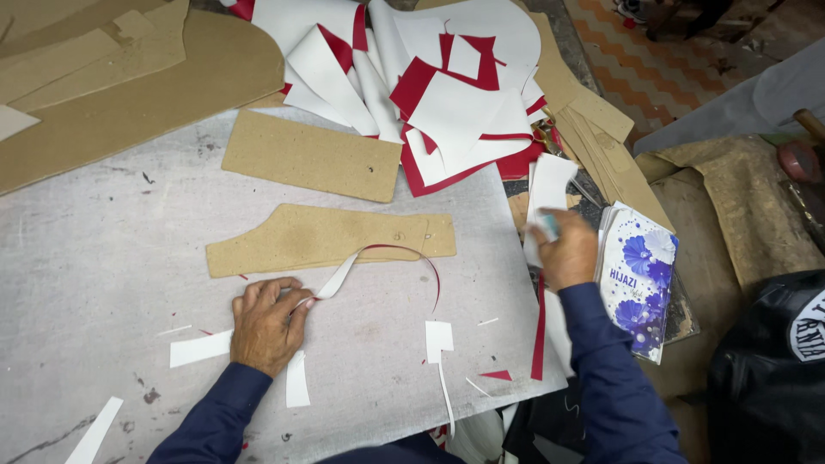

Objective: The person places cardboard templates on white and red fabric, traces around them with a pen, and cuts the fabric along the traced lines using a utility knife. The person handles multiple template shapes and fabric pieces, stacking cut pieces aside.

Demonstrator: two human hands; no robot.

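Note:
My left hand [266, 325] rests on the grey work surface [103, 258] and pinches one end of a thin red-and-white strip [395, 251] that arcs up over a long cardboard pattern piece [326, 238]. My right hand [565, 249] is at the surface's right edge, closed around a small pale object and touching a white cut piece [546, 185]. Both sleeves are dark blue.
A rectangular cardboard template [311, 156] lies beyond the long one. A heap of red and white cut sheets [447, 103] sits at the back. Large brown boards [129, 86] fill the back left. A flowered white packet [638, 279] lies right of my right hand. Offcuts [199, 349] litter the surface.

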